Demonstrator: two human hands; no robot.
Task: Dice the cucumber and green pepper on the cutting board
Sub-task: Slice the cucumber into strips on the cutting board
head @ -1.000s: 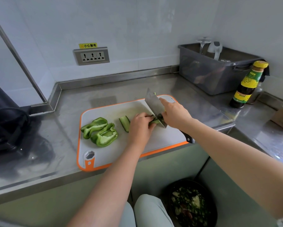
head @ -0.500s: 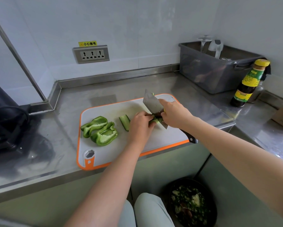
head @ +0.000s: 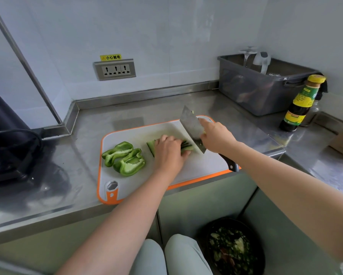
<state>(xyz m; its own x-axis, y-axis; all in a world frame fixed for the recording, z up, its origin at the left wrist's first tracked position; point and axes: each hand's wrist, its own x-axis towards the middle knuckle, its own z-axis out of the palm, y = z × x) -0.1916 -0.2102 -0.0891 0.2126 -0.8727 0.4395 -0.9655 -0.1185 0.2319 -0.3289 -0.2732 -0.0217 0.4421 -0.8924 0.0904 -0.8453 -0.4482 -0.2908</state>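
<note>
A white cutting board (head: 202, 167) with an orange rim lies on the steel counter. Two green pepper halves (head: 125, 158) rest on its left part, cut side up. My left hand (head: 169, 153) holds down a bundle of cucumber strips (head: 186, 146) with curled fingers; another cucumber piece (head: 151, 147) shows just left of that hand. My right hand (head: 216, 137) grips a cleaver (head: 192, 129), blade tilted, its edge down at the cucumber's right end. The black handle end (head: 229, 163) sticks out beyond the board's front edge.
A grey plastic bin (head: 261, 90) with a glass stands at the back right, a dark sauce bottle (head: 301, 104) beside it. A black appliance with cable (head: 8, 147) sits left. A wall socket (head: 115, 69) is behind. Below the counter stands a bin of scraps (head: 234, 251).
The cleaver has shifted slightly and come down at the cucumber's end. My left hand has slid a little left along the strips.
</note>
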